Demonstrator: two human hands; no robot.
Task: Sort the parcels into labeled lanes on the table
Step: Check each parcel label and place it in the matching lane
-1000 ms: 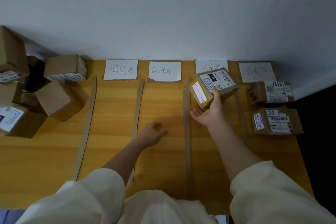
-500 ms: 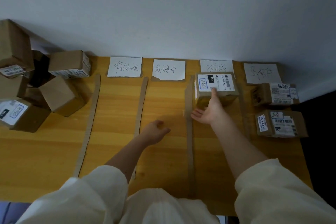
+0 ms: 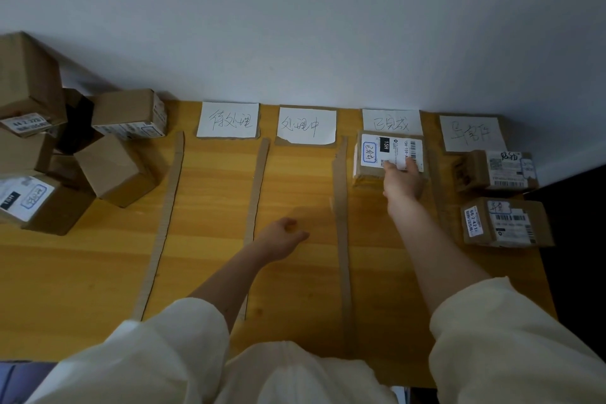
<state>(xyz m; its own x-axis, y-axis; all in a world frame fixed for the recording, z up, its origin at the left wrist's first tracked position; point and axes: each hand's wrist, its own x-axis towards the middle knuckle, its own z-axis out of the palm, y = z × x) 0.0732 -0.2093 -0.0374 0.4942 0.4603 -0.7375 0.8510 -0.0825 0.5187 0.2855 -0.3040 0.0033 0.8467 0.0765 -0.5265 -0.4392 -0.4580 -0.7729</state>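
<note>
— Right hand (image 3: pixel 404 181)?
— Flat on top of labelled parcel (image 3: pixel 387 157), fingers spread over its shipping label, not clamped
— Parcel position?
— Sitting on desk (image 3: pixel 98 272) in third lane, just below third paper label (image 3: pixel 391 121), between cardboard strips
— Left hand (image 3: pixel 282 236)?
— Resting on desk in second lane, loosely curled, holding nothing
— Elsewhere?
— Two parcels in fourth lane, unsorted pile (image 3: pixel 65 157) far left

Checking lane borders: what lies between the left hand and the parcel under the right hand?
In the head view, one cardboard divider strip runs between the left hand and the parcel; otherwise bare table.
</note>
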